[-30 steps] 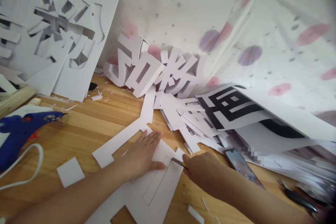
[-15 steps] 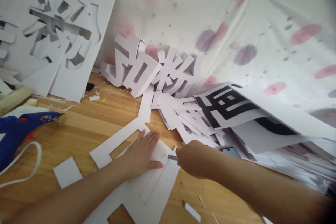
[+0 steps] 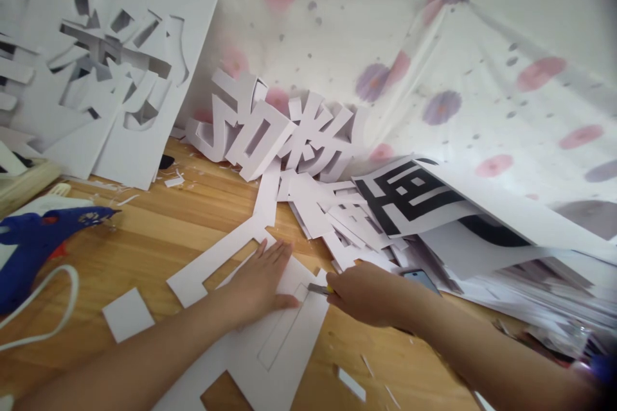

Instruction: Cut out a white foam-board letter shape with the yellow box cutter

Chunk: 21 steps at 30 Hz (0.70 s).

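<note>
My left hand [image 3: 263, 286] lies flat with its fingers spread on a white foam board [image 3: 294, 347]. A long narrow rectangle is outlined on this board, just right of my thumb. In my right hand [image 3: 359, 292] is a yellow-handled utility knife [image 3: 318, 289], most of its handle hidden by my fingers. Its blade reaches left to the top end of the outline; whether it has entered the board I cannot tell. Under and beside the board lies a larger white cut-out piece [image 3: 212, 263] with openings.
A blue glue gun [image 3: 58, 231] lies at the left near a white square [image 3: 128, 314]. White cut-out characters [image 3: 260, 135] stand at the back. Stacked boards and a black-printed sheet [image 3: 409, 196] fill the right, beside a phone [image 3: 419, 279]. Scraps [image 3: 351, 384] lie in front.
My right hand has shifted slightly and more of the knife's yellow handle shows. My left hand stays pressed on the board. The camera view has tilted a little.
</note>
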Tool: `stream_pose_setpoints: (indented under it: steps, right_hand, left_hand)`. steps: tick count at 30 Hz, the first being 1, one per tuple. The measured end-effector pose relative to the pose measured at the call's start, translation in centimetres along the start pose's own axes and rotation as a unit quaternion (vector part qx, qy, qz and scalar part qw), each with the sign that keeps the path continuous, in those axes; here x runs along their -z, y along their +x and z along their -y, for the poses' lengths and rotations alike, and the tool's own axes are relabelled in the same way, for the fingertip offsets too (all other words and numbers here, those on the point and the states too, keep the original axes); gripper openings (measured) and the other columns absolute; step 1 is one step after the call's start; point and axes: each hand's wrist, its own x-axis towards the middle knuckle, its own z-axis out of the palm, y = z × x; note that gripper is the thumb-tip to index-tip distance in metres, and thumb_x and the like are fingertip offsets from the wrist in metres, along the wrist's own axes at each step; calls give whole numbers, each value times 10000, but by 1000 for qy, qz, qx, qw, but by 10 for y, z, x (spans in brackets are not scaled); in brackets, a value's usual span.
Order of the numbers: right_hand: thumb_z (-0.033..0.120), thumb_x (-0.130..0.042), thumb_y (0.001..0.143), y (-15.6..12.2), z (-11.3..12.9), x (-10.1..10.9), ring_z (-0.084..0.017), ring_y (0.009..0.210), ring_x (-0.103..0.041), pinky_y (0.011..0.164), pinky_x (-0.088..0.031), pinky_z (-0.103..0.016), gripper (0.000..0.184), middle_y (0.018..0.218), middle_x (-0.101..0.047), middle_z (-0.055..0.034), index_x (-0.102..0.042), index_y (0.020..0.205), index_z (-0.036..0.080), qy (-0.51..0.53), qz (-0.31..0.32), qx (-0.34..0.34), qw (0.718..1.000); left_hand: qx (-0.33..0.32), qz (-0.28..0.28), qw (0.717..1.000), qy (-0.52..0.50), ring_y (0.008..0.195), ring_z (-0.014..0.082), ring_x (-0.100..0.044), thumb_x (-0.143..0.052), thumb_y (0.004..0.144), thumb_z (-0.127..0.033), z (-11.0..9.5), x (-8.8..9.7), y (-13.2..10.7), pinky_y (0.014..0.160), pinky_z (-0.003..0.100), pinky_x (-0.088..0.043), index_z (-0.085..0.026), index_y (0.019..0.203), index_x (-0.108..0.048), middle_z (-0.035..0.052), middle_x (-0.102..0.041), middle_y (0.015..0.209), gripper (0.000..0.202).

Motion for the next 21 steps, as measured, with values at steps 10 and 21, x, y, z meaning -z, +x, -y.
stream_pose_setpoints:
  steps: [10,21]
  right_hand:
    - [299,-339,914,0,12,-30,-236,546,-622,431,-225,-273,220,606,-632,-44,-515,865,175,23,-127,-74,989]
    - [282,-343,896,8,12,-53,-217,514,-610,426,-149,-277,186,562,-611,-38,-479,809,190,6,-157,-70,985]
  left_hand:
    - [-18,-24,1000,-5,1357,228,-125,-505,775,-593,4,-4,0,1101,396,-48,-60,1401,-162,186,-174,1453,891]
    - [-20,-15,1000,7,1357,233,-120,-487,785,-597,3,-4,1,1104,412,-54,-50,1403,-150,183,-158,1456,892]
